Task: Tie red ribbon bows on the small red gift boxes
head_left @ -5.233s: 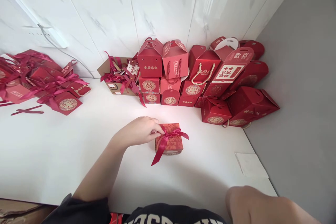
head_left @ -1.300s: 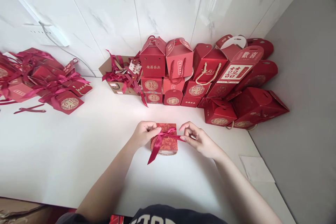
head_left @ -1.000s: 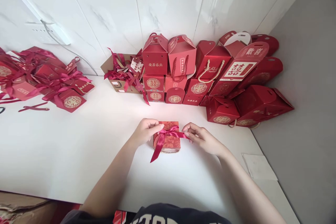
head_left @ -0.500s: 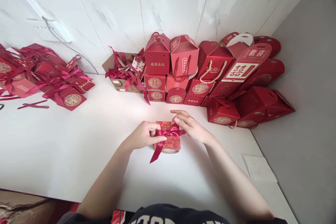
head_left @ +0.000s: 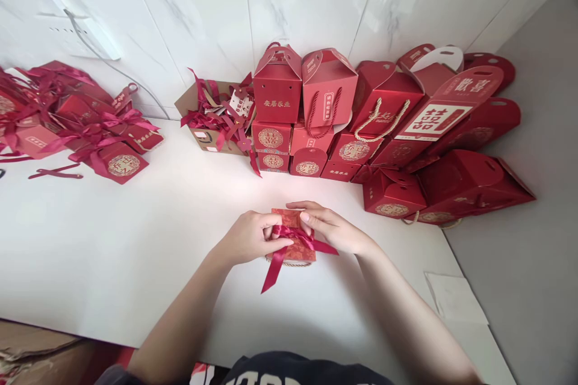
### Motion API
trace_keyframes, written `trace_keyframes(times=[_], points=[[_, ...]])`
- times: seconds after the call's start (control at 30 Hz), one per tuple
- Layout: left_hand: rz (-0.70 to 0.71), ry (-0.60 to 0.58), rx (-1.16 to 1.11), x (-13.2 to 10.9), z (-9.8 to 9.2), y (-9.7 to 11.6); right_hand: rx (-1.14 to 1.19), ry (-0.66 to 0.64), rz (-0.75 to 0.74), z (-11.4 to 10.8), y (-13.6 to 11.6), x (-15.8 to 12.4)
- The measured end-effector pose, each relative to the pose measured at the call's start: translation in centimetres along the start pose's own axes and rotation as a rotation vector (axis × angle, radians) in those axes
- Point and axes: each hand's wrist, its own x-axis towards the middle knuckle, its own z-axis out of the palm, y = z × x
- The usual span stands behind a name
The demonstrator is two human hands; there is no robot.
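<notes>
A small red patterned gift box [head_left: 302, 251] with a twisted cord handle rests on the white table. A shiny crimson ribbon [head_left: 276, 264] is tied in a bow across its top, with one tail toward me and another out to the right. At the bow's left side, my left hand [head_left: 253, 237] pinches a ribbon loop between thumb and fingers. My right hand [head_left: 332, 227] is bent over the box's right side, thumb and fingers closed at the bow's right loop, index finger stretched along the far edge. The right fingertips are partly hidden.
Several red gift boxes [head_left: 277, 93] are stacked against the wall, reaching right. A cardboard box [head_left: 228, 145] holds ribbons and tags. Ribbon-tied boxes [head_left: 121, 163] crowd the left, near a crossed dark red strip [head_left: 56, 172]. A white sheet [head_left: 456, 295] lies at right.
My right hand has come down closer to the bow and box. The right ribbon tail now extends past it, further out to the right. My left hand keeps its pinch. The view has shifted slightly.
</notes>
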Motion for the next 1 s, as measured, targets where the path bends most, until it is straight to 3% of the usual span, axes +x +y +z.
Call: trace_keyframes(times=[0.17,0.4,0.6,0.7,0.83,1.0], points=[[0.005,0.012,0.008,0.1,0.1,-0.3,-0.125,0.039,-0.037,-1.3,-1.4,-1.3],[0.262,0.308,0.098,0.3,0.4,0.1,-0.508,0.066,-0.188,-0.9,-1.6,-1.9],[0.247,0.363,-0.023,0.9,1.5,0.4,-0.711,0.089,-0.347,-0.6,-2.1,-2.0],[0.272,0.298,-0.048,1.1,1.7,0.2,-0.788,0.108,-0.390,-1.0,-2.2,-2.3],[0.293,0.257,-0.061,1.2,1.5,0.2,-0.729,0.225,-0.289,-1.3,-2.0,-2.3],[0.297,0.219,-0.114,1.1,1.0,-0.4,-0.432,0.181,0.017,-1.2,-1.3,-1.9]])
